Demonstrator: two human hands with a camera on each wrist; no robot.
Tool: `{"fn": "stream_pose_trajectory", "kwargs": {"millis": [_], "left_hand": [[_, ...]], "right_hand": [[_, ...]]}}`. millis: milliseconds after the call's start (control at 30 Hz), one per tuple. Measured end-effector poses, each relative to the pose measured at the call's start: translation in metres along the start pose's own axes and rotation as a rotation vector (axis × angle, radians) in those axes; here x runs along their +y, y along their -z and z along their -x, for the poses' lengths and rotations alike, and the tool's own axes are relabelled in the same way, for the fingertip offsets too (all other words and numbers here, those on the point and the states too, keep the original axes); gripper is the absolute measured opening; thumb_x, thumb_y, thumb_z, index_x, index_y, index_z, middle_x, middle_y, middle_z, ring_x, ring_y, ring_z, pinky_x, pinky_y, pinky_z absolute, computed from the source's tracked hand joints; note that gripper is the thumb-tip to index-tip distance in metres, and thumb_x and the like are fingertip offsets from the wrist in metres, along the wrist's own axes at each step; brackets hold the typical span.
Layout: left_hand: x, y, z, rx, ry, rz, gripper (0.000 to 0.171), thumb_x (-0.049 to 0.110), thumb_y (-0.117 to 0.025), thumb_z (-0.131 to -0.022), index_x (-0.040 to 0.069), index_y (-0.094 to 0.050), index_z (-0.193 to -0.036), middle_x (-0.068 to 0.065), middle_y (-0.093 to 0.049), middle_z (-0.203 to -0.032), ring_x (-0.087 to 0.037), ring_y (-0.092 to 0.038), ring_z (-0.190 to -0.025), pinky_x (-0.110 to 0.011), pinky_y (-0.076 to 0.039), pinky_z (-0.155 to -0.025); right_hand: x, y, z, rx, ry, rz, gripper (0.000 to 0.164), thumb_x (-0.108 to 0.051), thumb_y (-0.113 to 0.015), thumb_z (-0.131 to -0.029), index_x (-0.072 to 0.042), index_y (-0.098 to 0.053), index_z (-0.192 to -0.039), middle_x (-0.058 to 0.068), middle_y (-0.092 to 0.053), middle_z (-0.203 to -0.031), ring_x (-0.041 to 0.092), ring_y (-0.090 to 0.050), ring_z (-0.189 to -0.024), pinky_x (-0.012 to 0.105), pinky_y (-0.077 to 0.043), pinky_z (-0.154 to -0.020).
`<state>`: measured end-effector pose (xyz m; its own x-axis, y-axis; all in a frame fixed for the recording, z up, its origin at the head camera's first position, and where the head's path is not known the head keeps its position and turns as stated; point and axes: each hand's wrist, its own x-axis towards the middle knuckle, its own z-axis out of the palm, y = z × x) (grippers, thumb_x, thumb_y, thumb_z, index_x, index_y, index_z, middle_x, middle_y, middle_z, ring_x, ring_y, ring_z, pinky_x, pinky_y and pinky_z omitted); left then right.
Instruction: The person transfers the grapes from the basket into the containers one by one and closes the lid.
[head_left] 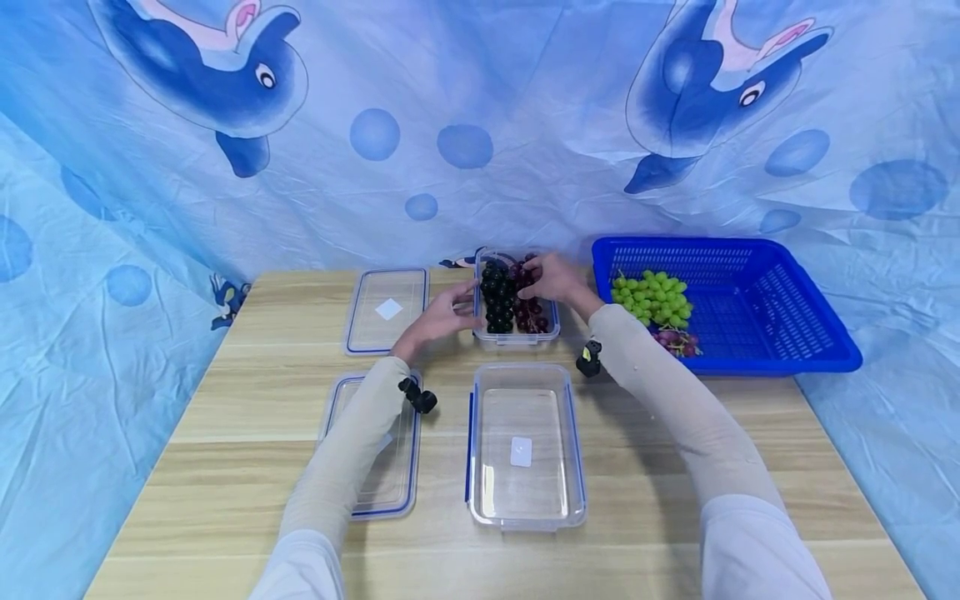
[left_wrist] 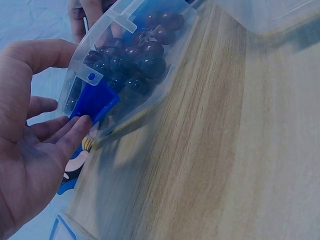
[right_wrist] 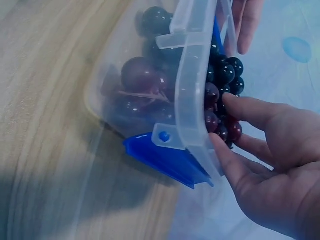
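Note:
A clear lidded-type container (head_left: 507, 339) at the back of the table holds a bunch of black grapes (head_left: 498, 298) on its left and dark red grapes (head_left: 531, 317) on its right. My right hand (head_left: 553, 277) reaches over the right rim, thumb and fingers on the dark red grapes (right_wrist: 232, 129), which bulge above the rim. Along the left wall is my left hand (head_left: 446, 312). In the left wrist view its fingertips touch the hanging blue latch flap (left_wrist: 95, 102), and another digit meets the rim corner.
Nearer me stands a second clear container (head_left: 525, 500) with a white label. Two blue-edged lids (head_left: 371, 321) lie at left, one partly under the left forearm. On the right, a blue basket (head_left: 780, 364) holds green grapes (head_left: 654, 298) and a few red grapes (head_left: 677, 342).

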<state>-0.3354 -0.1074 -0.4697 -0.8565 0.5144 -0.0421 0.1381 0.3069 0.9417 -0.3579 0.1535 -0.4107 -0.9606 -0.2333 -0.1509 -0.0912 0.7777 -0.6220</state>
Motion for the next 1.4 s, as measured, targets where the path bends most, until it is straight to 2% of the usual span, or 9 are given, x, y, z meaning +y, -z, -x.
{"fn": "stream_pose_trajectory", "kwargs": {"millis": [100, 233, 333, 500, 667, 767, 967, 1200, 1400], "left_hand": [[0.000, 0.000, 0.000, 0.000, -0.005, -0.009, 0.091, 0.013, -0.080, -0.088, 0.009, -0.027, -0.162, -0.020, -0.031, -0.164, -0.040, -0.044, -0.142, -0.047, -0.041, -0.118], [0.001, 0.001, 0.001, -0.004, -0.004, -0.008, 0.091, 0.013, -0.080, -0.088, 0.009, -0.026, -0.162, -0.019, -0.030, -0.165, -0.040, -0.044, -0.143, -0.047, -0.041, -0.118], [0.002, 0.001, 0.002, -0.007, -0.002, 0.002, 0.092, 0.012, -0.079, -0.088, 0.009, -0.025, -0.162, -0.018, -0.028, -0.165, -0.041, -0.042, -0.143, -0.047, -0.041, -0.118], [0.003, 0.003, 0.003, -0.009, 0.003, 0.009, 0.091, 0.011, -0.079, -0.088, 0.009, -0.026, -0.162, -0.017, -0.028, -0.166, -0.041, -0.041, -0.144, -0.047, -0.041, -0.118], [0.006, 0.006, 0.004, 0.006, -0.002, -0.002, 0.087, 0.012, -0.076, -0.092, 0.008, -0.026, -0.162, -0.019, -0.033, -0.163, -0.039, -0.040, -0.145, -0.050, -0.039, -0.120], [0.008, 0.010, 0.006, 0.015, -0.005, 0.018, 0.086, 0.013, -0.074, -0.094, 0.011, -0.023, -0.163, -0.018, -0.032, -0.164, -0.039, -0.039, -0.146, -0.052, -0.039, -0.119], [0.015, 0.024, 0.013, 0.048, -0.042, 0.007, 0.078, 0.018, -0.070, -0.098, 0.018, -0.026, -0.163, -0.013, -0.030, -0.166, -0.038, -0.037, -0.147, -0.054, -0.040, -0.118], [0.019, 0.046, 0.027, 0.135, -0.138, -0.004, 0.075, 0.025, -0.074, -0.095, 0.014, -0.036, -0.159, -0.015, -0.037, -0.161, -0.042, -0.037, -0.146, -0.056, -0.035, -0.120], [0.018, 0.075, 0.043, 0.213, -0.155, -0.082, 0.066, 0.031, -0.074, -0.096, 0.016, -0.045, -0.154, -0.009, -0.041, -0.160, -0.030, -0.041, -0.145, -0.050, -0.034, -0.122]], "right_hand": [[0.000, 0.001, 0.000, -0.024, -0.008, -0.029, 0.064, -0.019, -0.082, -0.087, -0.001, -0.056, -0.143, 0.020, -0.060, -0.139, 0.034, -0.059, -0.123, 0.043, -0.056, -0.096], [0.000, 0.001, 0.000, -0.021, -0.033, -0.134, 0.064, -0.016, -0.080, -0.089, 0.000, -0.053, -0.145, 0.020, -0.059, -0.141, 0.034, -0.060, -0.123, 0.042, -0.058, -0.095], [0.000, 0.001, 0.001, -0.013, -0.030, -0.194, 0.064, -0.014, -0.078, -0.091, 0.000, -0.051, -0.147, 0.021, -0.058, -0.142, 0.035, -0.057, -0.128, 0.044, -0.056, -0.100], [0.000, 0.005, 0.004, -0.003, 0.020, -0.226, 0.064, -0.015, -0.075, -0.093, 0.001, -0.048, -0.149, 0.024, -0.055, -0.144, 0.037, -0.052, -0.134, 0.047, -0.052, -0.106], [0.001, 0.010, 0.008, 0.034, 0.082, -0.262, 0.062, -0.023, -0.076, -0.094, -0.003, -0.052, -0.147, 0.020, -0.059, -0.142, 0.036, -0.055, -0.132, 0.047, -0.052, -0.106], [0.001, 0.013, 0.012, 0.063, 0.119, -0.277, 0.058, -0.029, -0.077, -0.094, -0.006, -0.057, -0.144, 0.018, -0.061, -0.141, 0.035, -0.059, -0.128, 0.047, -0.054, -0.104], [-0.004, 0.015, 0.017, 0.110, 0.191, -0.342, 0.055, -0.033, -0.078, -0.092, -0.005, -0.063, -0.138, 0.020, -0.063, -0.136, 0.035, -0.064, -0.121, 0.048, -0.056, -0.101], [-0.020, 0.009, 0.019, 0.131, 0.259, -0.339, 0.054, -0.038, -0.077, -0.092, -0.011, -0.065, -0.137, 0.014, -0.067, -0.132, 0.027, -0.066, -0.115, 0.043, -0.056, -0.099], [-0.038, -0.003, 0.013, 0.124, 0.316, -0.363, 0.050, -0.032, -0.076, -0.094, -0.009, -0.065, -0.137, 0.017, -0.065, -0.135, 0.028, -0.065, -0.118, 0.042, -0.056, -0.100]]}}
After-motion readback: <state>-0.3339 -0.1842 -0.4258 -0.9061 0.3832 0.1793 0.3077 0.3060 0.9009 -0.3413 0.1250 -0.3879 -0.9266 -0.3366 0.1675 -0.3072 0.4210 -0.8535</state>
